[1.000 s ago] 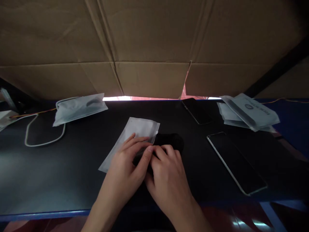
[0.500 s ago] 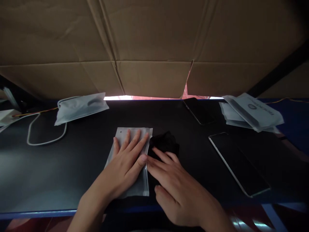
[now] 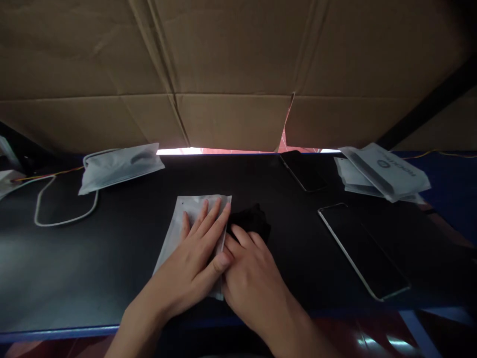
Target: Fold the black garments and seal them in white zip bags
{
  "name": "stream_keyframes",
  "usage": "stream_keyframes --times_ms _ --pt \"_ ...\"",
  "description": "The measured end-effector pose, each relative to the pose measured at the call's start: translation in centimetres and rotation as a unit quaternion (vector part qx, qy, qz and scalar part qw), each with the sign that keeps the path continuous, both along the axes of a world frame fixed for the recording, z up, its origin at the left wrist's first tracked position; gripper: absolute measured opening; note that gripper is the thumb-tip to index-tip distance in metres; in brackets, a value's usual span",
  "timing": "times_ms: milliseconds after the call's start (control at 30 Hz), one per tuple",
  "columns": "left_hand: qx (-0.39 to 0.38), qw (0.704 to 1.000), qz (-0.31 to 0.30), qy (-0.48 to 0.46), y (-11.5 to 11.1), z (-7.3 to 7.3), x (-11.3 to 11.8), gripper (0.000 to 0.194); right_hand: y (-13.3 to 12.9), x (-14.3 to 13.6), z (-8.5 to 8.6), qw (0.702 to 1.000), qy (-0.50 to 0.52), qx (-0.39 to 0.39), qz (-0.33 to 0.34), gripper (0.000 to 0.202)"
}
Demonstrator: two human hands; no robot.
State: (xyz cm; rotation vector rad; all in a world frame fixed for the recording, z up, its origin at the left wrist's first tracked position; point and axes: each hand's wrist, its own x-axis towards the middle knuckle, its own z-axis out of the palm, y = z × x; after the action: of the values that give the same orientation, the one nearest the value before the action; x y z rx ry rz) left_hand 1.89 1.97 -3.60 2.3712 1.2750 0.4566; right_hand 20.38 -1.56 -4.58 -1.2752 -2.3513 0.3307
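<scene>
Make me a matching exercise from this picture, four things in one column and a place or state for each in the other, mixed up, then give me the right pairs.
Things:
1. left hand
2. cable
3. right hand
4. pale-edged phone

Places or states:
A. at the black item
B. nearer than the stacked bags
C. spread on the middle bag
D. looped, partly hidden by the left bag

Pairs: 1-C, 2-D, 3-A, 4-B

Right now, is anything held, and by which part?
The left hand lies flat on the pouch, gripping nothing; whether the right hand grips the black item cannot be told.
</scene>
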Motion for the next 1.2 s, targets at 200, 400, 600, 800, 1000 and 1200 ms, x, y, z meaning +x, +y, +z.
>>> stream_keyframes --times_ms 200,400,600,800,1000,1200 --pt "-0.002 1.0 0.006 -0.003 -0.4 -0.4 0.2 0.069 0.7 3.1 2.6 0.982 0.085 -0.125 0.112 0.048" --pt "0.025 0.998 0.031 0.039 0.2 -0.7 -1.6 0.066 1.6 6.0 3.5 0.999 0.042 -0.017 0.024 0.036" --pt "0.032 0.99 0.075 0.113 0.6 -1.6 -2.0 0.065 1.5 4.9 2.6 0.996 0.002 -0.063 0.055 0.034" --pt "0.015 0.995 0.051 0.086 0.0 -1.0 -1.1 0.072 1.5 3.3 2.7 0.992 0.008 -0.092 0.09 0.024" --pt "0.014 0.998 0.022 0.056 -0.3 -0.1 -1.0 0.089 1.0 1.1 2.3 0.995 0.016 -0.095 0.006 0.032" --pt "0.012 0.997 0.048 0.056 0.0 0.0 -1.5 0.07 0.7 3.0 3.3 0.981 0.062 -0.137 0.125 0.021"
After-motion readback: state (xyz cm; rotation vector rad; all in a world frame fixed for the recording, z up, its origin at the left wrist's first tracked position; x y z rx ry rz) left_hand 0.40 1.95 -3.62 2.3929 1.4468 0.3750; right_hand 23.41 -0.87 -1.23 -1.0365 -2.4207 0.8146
